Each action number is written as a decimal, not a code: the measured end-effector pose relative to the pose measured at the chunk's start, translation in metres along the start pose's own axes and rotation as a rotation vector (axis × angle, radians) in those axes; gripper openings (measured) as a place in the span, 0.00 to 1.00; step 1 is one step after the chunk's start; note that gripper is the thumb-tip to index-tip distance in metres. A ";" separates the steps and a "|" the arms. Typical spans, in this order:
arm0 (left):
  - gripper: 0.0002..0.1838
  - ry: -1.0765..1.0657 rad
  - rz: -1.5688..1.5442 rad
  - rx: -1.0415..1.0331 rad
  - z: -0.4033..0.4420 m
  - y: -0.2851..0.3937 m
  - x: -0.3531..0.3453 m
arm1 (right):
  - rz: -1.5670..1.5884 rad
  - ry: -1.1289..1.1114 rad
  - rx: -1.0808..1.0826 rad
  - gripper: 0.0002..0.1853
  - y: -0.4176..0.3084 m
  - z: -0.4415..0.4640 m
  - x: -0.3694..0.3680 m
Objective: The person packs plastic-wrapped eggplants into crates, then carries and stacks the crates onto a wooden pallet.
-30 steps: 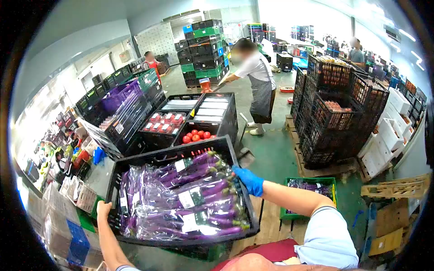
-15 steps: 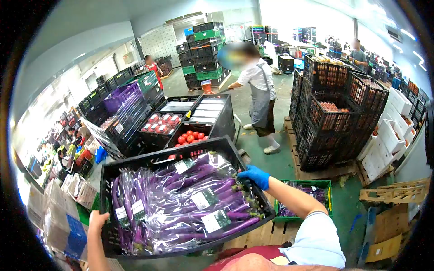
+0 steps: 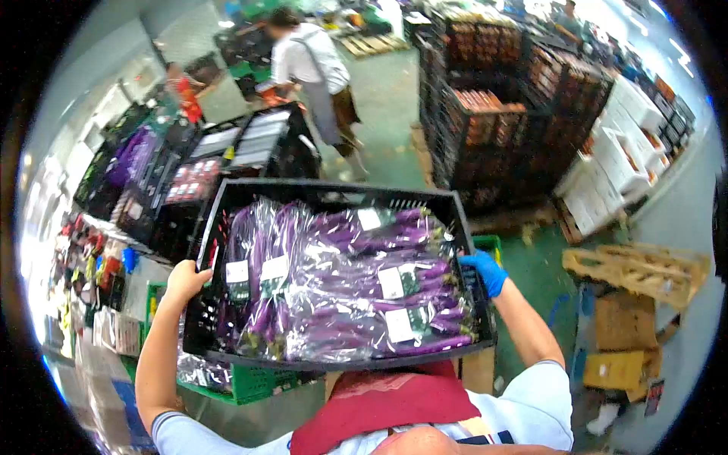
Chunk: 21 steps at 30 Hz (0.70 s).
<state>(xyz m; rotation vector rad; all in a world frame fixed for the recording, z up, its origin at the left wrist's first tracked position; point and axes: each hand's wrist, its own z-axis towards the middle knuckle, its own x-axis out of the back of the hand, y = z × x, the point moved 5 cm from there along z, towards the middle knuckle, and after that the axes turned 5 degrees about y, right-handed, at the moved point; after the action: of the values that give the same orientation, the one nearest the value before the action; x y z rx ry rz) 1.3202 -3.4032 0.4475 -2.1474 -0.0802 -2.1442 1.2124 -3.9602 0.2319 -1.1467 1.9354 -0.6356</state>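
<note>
Between my two hands I hold a black plastic crate (image 3: 334, 191) up in front of my body. Bagged purple eggplants (image 3: 341, 280) fill it in clear plastic with white and dark labels. Bare, my left hand (image 3: 188, 280) grips the crate's left rim, thumb on top. On the opposite side my right hand (image 3: 485, 273), in a blue glove, is closed on the right rim; some of its fingers are hidden behind the crate wall. Below the crate, a green crate (image 3: 258, 384) with more bagged eggplants shows partly at the lower left.
Stacked black crates (image 3: 485, 152) of packed produce stand ahead to the right, beside white foam boxes (image 3: 607, 174). A wooden pallet (image 3: 644, 273) and cardboard (image 3: 626, 326) lie at the right. A person in a grey apron (image 3: 315, 76) stands beyond the black crates (image 3: 288, 152) ahead left.
The crate has levelled and come round in front of my body, still in both hands. My view has turned downward and right, and the tomatoes are now hidden.
</note>
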 end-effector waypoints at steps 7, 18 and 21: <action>0.21 -0.220 -0.202 -0.196 0.073 0.148 -0.154 | 0.054 0.365 -0.032 0.07 0.011 -0.012 0.155; 0.23 -0.687 -0.225 -0.180 0.096 0.181 -0.477 | -0.027 0.819 -0.378 0.06 0.176 0.060 0.242; 0.24 -0.678 -0.193 -0.130 0.087 0.170 -0.533 | -0.066 0.944 -0.332 0.04 0.194 0.094 0.249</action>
<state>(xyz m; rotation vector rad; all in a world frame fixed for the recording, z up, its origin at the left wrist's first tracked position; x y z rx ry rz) 1.4241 -3.5423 -0.0915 -2.9506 -0.2117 -1.4246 1.1227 -4.0924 -0.0559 -1.2235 2.8871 -1.0445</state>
